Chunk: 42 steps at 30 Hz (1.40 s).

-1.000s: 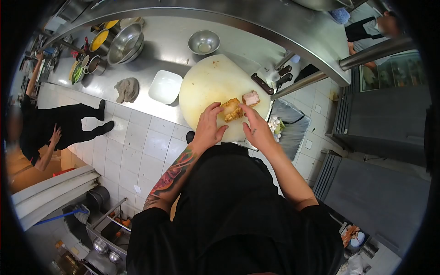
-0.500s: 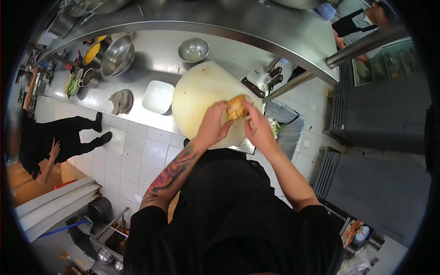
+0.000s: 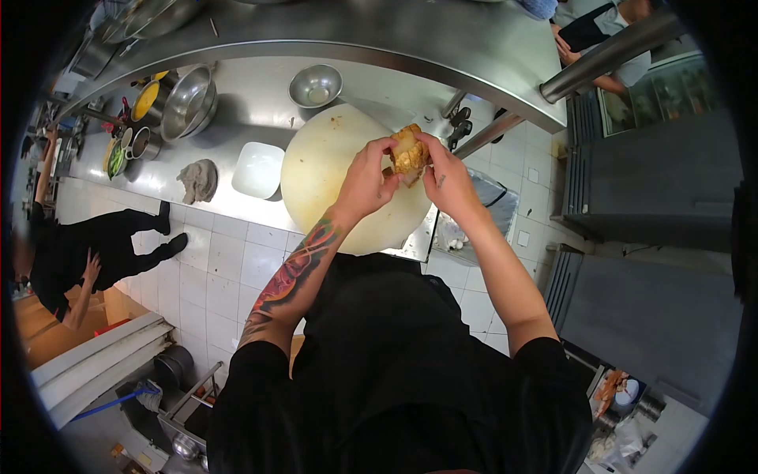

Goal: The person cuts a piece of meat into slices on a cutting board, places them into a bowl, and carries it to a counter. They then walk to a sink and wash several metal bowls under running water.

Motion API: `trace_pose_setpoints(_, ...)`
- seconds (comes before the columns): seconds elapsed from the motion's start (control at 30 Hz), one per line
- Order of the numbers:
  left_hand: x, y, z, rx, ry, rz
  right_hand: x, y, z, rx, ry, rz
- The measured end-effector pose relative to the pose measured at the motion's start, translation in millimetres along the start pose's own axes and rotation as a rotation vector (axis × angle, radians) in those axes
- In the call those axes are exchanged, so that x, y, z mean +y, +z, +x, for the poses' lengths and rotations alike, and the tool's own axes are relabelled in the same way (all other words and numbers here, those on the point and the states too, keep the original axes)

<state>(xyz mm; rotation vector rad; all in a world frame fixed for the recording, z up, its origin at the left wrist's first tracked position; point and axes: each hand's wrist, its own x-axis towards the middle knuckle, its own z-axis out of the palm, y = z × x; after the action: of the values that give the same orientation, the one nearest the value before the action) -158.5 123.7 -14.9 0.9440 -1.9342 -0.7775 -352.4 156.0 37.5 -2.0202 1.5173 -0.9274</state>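
A golden-brown piece of roast meat (image 3: 410, 152) is held up above the round white cutting board (image 3: 324, 178). My left hand (image 3: 365, 180) grips it from the left and my right hand (image 3: 444, 175) from the right, fingertips pressed into it. Dark knife handles (image 3: 460, 124) show just beyond my hands at the board's far edge. The second meat piece seen earlier is hidden behind my hands.
On the steel counter (image 3: 260, 87) stand a small metal bowl (image 3: 315, 84), a white square dish (image 3: 257, 169), a grey rag (image 3: 197, 180), large steel bowls (image 3: 188, 100) and sauce pots (image 3: 133, 142). A lined bin (image 3: 474, 221) stands at the right. One person (image 3: 71, 245) stands left, another (image 3: 596, 35) top right.
Both hands lifted the roast meat off the cutting board and raised it. The view shifted, so the counter now sits lower left in the picture.
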Motion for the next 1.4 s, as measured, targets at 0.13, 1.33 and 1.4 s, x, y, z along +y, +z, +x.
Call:
trace_pose_setpoints(0.13, 2.3, -12.2, -11.7, -0.013, -0.013, 0.053, -7.2, 11.2, -3.7, 0.01, -0.034, -0.054)
trace_pose_setpoints(1.33, -2.7, -73.7, -71.5, -0.201, -0.129, -0.086, 4.5, 48.9, -6.0, -0.017, -0.266, -0.364)
trace_pose_setpoints(1.4, -4.4, -75.2, -72.9, -0.195, -0.119, -0.081, 15.2, 53.6, 0.5, -0.085, -0.294, -0.398)
